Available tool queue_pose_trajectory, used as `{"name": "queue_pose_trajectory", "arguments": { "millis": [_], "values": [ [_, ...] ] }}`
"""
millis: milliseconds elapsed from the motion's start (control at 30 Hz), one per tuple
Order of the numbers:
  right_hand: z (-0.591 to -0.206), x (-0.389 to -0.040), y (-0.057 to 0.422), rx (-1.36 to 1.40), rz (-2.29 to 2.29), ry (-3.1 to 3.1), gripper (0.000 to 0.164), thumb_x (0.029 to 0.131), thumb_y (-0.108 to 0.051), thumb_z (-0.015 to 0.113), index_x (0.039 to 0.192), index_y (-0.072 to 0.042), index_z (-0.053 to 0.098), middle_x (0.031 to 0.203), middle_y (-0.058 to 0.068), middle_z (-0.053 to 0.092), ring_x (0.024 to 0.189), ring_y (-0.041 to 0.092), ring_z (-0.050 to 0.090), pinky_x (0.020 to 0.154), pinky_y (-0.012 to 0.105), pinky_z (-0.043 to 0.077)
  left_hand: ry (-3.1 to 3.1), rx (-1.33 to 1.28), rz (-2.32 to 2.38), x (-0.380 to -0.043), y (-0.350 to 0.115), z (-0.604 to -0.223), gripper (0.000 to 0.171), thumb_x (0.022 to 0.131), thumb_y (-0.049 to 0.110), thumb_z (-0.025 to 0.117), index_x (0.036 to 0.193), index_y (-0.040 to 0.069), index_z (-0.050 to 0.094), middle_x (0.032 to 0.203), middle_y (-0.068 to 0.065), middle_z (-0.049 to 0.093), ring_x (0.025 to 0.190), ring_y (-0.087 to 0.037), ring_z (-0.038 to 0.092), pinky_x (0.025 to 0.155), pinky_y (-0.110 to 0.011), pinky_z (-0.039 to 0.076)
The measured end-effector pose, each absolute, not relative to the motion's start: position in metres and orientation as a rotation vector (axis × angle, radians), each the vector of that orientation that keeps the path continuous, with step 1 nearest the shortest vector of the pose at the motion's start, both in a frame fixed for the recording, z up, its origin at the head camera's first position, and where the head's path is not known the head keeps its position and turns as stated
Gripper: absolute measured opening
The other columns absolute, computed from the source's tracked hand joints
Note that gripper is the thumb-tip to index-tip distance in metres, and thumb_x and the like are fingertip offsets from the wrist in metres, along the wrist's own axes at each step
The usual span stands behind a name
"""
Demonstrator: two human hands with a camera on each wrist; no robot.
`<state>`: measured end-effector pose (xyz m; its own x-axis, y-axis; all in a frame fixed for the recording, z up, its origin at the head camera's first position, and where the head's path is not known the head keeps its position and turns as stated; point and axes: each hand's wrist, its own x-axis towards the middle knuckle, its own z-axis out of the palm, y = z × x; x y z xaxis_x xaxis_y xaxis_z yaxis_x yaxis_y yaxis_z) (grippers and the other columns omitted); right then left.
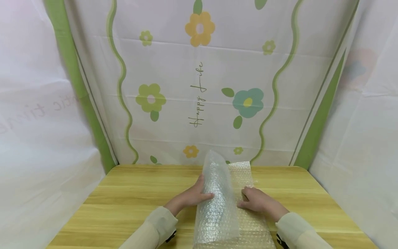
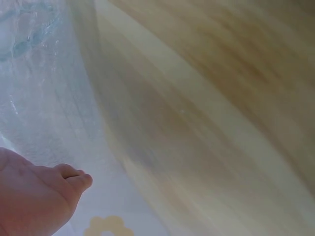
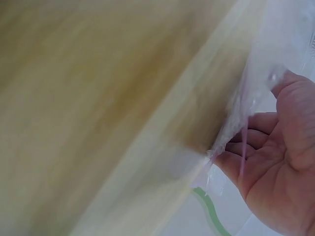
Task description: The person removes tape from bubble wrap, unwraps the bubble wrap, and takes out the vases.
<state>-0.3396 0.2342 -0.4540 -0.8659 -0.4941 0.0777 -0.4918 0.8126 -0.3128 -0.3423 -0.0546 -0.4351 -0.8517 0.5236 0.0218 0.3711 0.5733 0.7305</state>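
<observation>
A sheet of clear bubble wrap [image 1: 214, 221] lies over the middle of the table, its left part folded up into a rounded bundle [image 1: 216, 193]. My left hand [image 1: 194, 194] grips that bundle from the left, with the thumb on top and the other fingers mostly hidden. Inside the wrap, a pale bluish ring-shaped edge [image 2: 29, 34] shows through in the left wrist view; what it belongs to cannot be made out. On the right, my right hand [image 1: 255, 200] holds the edge of the sheet, and its curled fingers [image 3: 241, 142] have the film between them and the thumb.
The wooden table [image 1: 130, 207] has a rounded far edge. Behind it hangs a white cloth [image 1: 174, 69] with printed flowers, and more white cloth [image 1: 367, 155] closes off both sides.
</observation>
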Motion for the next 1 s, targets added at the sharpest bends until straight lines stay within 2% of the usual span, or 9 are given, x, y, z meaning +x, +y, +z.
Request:
{"name": "queue_pose_trajectory", "arguments": {
  "millis": [267, 600, 833, 1000],
  "values": [
    [-0.455, -0.342, 0.232, -0.818, -0.490, 3.001, 0.033, 0.077, -0.041, 0.064, 0.069, -0.015, 0.045, 0.061, -0.006, 0.042, 0.055, 0.010, 0.037, 0.050, 0.026, 0.033, 2.611, 0.785, 1.118, -0.341, -0.054, -0.431, 0.103, 0.080, 0.058, 0.049, 0.136, 0.006, -0.020, 0.142, -0.012, -0.020, 0.130, -0.027, -0.010, 0.103, -0.043, 0.005],
    [-0.456, -0.344, 0.232, -0.804, -0.474, 3.001, 0.033, 0.077, -0.041, 0.063, 0.070, -0.015, 0.044, 0.062, -0.006, 0.041, 0.057, 0.011, 0.037, 0.050, 0.026, 0.033, 2.646, 0.864, 1.144, -0.343, -0.051, -0.429, 0.103, 0.080, 0.050, 0.054, 0.137, 0.005, -0.018, 0.142, -0.010, -0.020, 0.130, -0.022, -0.011, 0.103, -0.040, 0.004],
    [-0.456, -0.343, 0.233, -0.812, -0.477, 2.990, 0.032, 0.078, -0.040, 0.063, 0.070, -0.015, 0.045, 0.063, -0.006, 0.041, 0.056, 0.010, 0.036, 0.050, 0.026, 0.033, 2.730, 0.894, 1.105, -0.340, -0.043, -0.422, 0.093, 0.079, 0.033, 0.054, 0.139, 0.000, -0.008, 0.144, -0.015, -0.014, 0.130, -0.021, -0.011, 0.103, -0.040, 0.005],
    [-0.455, -0.343, 0.232, -0.811, -0.475, 2.998, 0.032, 0.077, -0.040, 0.063, 0.070, -0.015, 0.044, 0.062, -0.006, 0.041, 0.056, 0.011, 0.036, 0.050, 0.026, 0.032, 2.813, 0.911, 1.051, -0.337, -0.037, -0.419, 0.087, 0.078, 0.030, 0.052, 0.139, -0.004, -0.001, 0.144, -0.020, -0.008, 0.130, -0.024, -0.008, 0.104, -0.042, 0.007]
  ]
}}
